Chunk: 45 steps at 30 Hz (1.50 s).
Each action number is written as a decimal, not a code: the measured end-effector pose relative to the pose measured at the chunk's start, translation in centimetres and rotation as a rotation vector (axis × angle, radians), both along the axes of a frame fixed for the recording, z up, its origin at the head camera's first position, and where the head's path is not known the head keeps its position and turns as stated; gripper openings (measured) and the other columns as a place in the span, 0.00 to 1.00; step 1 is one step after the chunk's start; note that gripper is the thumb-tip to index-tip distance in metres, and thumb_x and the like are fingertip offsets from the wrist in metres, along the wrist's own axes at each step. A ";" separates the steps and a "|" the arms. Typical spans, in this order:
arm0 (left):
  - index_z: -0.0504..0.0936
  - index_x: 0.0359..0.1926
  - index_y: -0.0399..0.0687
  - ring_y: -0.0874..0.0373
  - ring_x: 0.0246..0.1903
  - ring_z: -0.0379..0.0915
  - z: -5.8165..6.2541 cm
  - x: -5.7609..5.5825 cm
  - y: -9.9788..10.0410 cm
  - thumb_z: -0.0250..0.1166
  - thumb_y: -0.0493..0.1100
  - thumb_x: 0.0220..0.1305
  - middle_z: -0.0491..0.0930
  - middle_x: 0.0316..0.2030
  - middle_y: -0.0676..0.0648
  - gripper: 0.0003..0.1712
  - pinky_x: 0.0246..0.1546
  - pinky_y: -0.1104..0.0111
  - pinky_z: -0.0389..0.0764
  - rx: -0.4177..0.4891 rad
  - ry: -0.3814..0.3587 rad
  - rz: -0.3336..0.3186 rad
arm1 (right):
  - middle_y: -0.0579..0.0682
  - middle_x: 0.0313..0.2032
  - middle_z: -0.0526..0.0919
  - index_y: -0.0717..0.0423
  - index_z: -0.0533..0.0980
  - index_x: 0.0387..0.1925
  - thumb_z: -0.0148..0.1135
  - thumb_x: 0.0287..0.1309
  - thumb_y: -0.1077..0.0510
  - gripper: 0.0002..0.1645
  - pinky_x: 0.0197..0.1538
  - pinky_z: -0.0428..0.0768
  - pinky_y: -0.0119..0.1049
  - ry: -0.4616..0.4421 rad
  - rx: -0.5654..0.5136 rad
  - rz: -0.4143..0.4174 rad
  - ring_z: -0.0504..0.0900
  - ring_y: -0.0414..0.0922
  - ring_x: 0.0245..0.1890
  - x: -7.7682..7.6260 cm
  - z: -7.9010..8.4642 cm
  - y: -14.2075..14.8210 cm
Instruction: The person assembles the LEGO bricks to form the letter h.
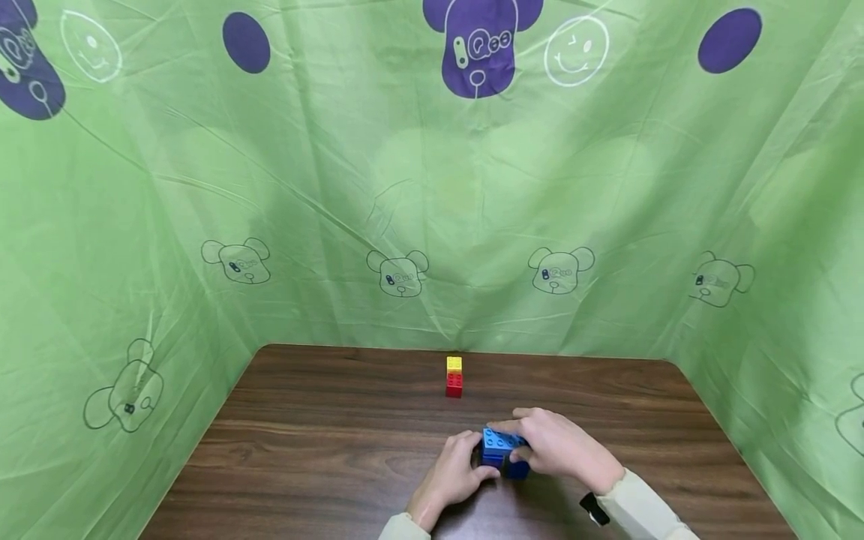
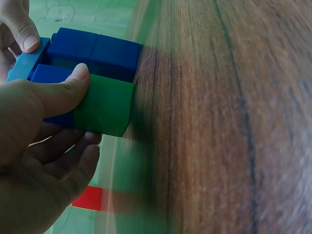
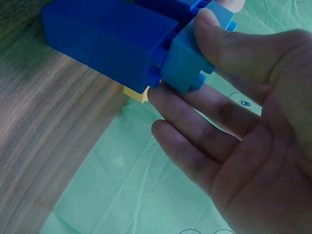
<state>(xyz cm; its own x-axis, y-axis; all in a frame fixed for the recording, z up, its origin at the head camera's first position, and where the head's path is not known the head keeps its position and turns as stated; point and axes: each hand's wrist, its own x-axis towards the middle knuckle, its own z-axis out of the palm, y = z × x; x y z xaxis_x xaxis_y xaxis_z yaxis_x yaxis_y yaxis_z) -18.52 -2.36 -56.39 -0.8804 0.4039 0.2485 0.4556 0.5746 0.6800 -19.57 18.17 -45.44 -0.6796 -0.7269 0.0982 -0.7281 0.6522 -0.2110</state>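
Note:
Two short columns of toy building bricks stand side by side on the table, bridged on top by a light blue brick (image 1: 496, 441). One column is a dark blue brick (image 2: 51, 73) over a green brick (image 2: 105, 105); the other is dark blue (image 2: 114, 53). In the right wrist view, studs show in a gap between the dark blue column (image 3: 105, 48) and the light blue brick. My left hand (image 1: 455, 472) grips the green-and-blue column, thumb on one face, fingers behind. From above, my right hand (image 1: 550, 442) pinches the light blue brick between thumb and fingers.
Farther back on the brown wooden table (image 1: 324, 427) sit a red brick (image 1: 454, 386) and a yellow brick (image 1: 454, 363), one behind the other. Green printed cloth (image 1: 472, 202) hangs around the table's back and sides. A black object (image 1: 594, 508) is by the right sleeve.

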 end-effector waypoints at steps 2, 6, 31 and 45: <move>0.84 0.45 0.48 0.65 0.39 0.75 0.0 0.0 0.0 0.77 0.50 0.57 0.82 0.38 0.56 0.18 0.42 0.69 0.78 -0.002 0.005 0.002 | 0.42 0.34 0.80 0.47 0.82 0.59 0.77 0.51 0.57 0.30 0.33 0.81 0.32 0.010 0.000 -0.004 0.76 0.32 0.29 0.0 -0.1 0.0; 0.84 0.47 0.48 0.64 0.41 0.75 0.0 0.1 0.0 0.76 0.51 0.58 0.82 0.39 0.56 0.20 0.45 0.67 0.79 -0.013 -0.019 0.017 | 0.42 0.36 0.81 0.47 0.82 0.58 0.77 0.51 0.57 0.30 0.35 0.82 0.35 0.030 0.015 -0.019 0.77 0.33 0.31 0.2 -0.3 -0.1; 0.84 0.44 0.50 0.61 0.39 0.76 0.0 0.2 -0.3 0.76 0.51 0.58 0.81 0.35 0.57 0.17 0.42 0.66 0.78 -0.019 -0.015 0.007 | 0.48 0.40 0.83 0.44 0.82 0.59 0.78 0.51 0.51 0.30 0.35 0.84 0.40 0.228 0.077 -0.021 0.82 0.43 0.31 1.1 -1.3 -0.3; 0.85 0.46 0.49 0.62 0.40 0.76 0.5 0.4 -0.2 0.76 0.51 0.58 0.82 0.36 0.57 0.18 0.44 0.66 0.78 -0.030 -0.017 0.012 | 0.46 0.40 0.81 0.46 0.82 0.58 0.77 0.53 0.52 0.29 0.37 0.84 0.38 0.174 0.044 -0.035 0.81 0.40 0.32 1.1 -1.6 -0.1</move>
<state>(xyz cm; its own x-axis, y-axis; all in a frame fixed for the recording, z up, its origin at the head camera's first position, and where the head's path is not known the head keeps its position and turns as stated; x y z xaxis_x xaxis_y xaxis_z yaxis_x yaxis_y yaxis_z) -18.17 -2.58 -55.93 -0.8892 0.4002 0.2215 0.4370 0.6002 0.6699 -18.49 18.02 -47.02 -0.6805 -0.7091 0.1845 -0.7275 0.6840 -0.0546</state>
